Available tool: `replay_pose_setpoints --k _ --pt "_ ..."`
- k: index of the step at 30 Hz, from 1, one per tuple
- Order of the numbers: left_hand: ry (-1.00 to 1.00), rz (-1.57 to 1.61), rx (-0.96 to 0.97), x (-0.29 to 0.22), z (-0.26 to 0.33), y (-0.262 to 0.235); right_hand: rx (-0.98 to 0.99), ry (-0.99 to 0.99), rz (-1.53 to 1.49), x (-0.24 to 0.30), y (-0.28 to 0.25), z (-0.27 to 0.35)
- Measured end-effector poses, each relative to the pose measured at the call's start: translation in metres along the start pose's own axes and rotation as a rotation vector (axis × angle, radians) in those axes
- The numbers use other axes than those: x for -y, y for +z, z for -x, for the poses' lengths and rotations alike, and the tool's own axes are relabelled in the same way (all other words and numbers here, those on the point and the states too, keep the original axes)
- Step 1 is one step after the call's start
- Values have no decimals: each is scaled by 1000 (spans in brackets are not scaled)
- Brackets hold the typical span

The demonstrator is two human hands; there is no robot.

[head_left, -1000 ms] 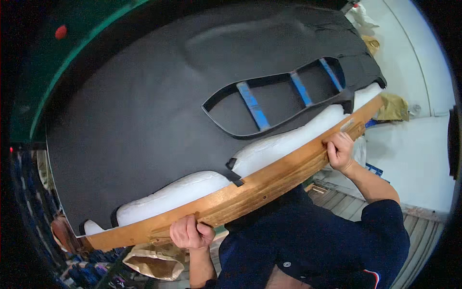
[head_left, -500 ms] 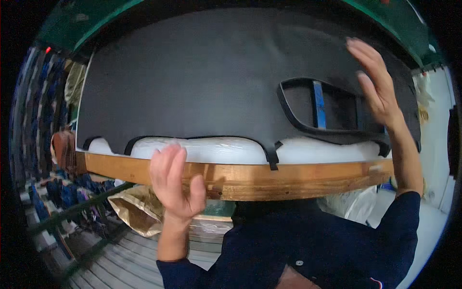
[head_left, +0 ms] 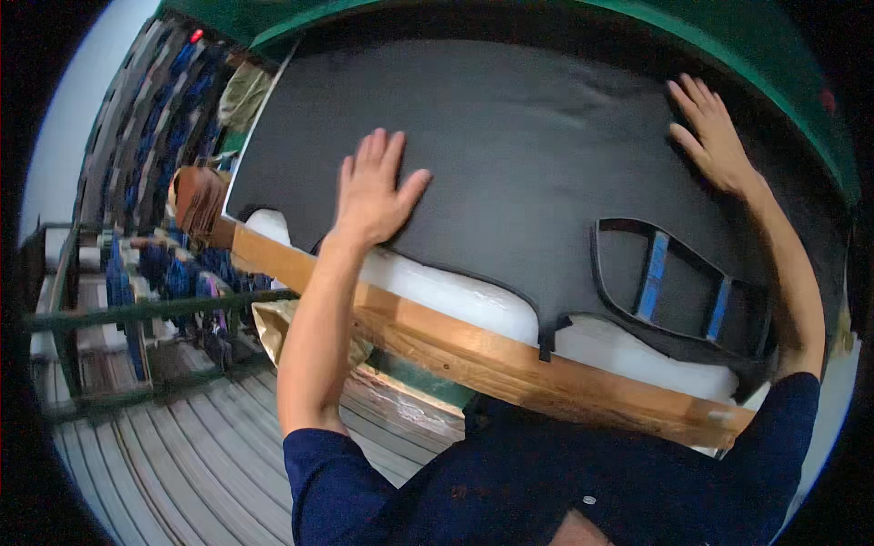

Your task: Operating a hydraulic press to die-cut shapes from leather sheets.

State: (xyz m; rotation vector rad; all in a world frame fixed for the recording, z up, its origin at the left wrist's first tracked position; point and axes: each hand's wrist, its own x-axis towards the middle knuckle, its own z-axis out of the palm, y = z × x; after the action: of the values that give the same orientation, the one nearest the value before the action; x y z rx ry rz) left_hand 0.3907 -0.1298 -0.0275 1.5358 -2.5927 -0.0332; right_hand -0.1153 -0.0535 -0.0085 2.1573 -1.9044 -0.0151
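A wide black sheet of leather-like material (head_left: 473,155) covers the work surface, its near edge cut into curved notches. My left hand (head_left: 375,189) lies on the sheet left of centre, fingers spread, holding nothing. At the far right my right hand (head_left: 715,141) is on or just above the sheet, fingers stretched out and thumb apart. Between that hand and the near edge rests a cutting die (head_left: 612,293), a black curved outline frame with blue crossbars. White board wrapped in clear film (head_left: 455,298) shows through the notches.
A wooden rail (head_left: 437,359) runs along the near edge, close to my body. A green machine beam (head_left: 510,7) arches over the far side. Several dies (head_left: 164,127) hang in rows at the left, beside a green railing (head_left: 155,314) and a slatted floor (head_left: 182,455).
My left hand has moved forward from the near edge onto the sheet. My right hand stays at the far right. The whole view has turned, so the table now slants down rightward.
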Motion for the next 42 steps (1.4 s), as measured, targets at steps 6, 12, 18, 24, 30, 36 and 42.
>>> replay_pose_setpoints --k 6,12,18,24,30,36,42 --pt "-210 11 57 85 12 -7 198 176 -68 -32 18 -14" --pt "-335 -2 110 93 9 0 282 713 -30 -95 18 5" --pt "-307 28 99 95 7 -5 88 474 -104 -66 -4 42" --pt "40 88 -11 15 -38 -7 12 -12 -296 28 -1 22" --pt "567 194 -15 -185 -139 14 93 3 -265 3 19 -26" --pt "462 227 -36 -182 -215 48 121 643 36 -240 39 62" --pt "159 124 -4 -52 -232 34 -5 565 -44 -207 74 58"
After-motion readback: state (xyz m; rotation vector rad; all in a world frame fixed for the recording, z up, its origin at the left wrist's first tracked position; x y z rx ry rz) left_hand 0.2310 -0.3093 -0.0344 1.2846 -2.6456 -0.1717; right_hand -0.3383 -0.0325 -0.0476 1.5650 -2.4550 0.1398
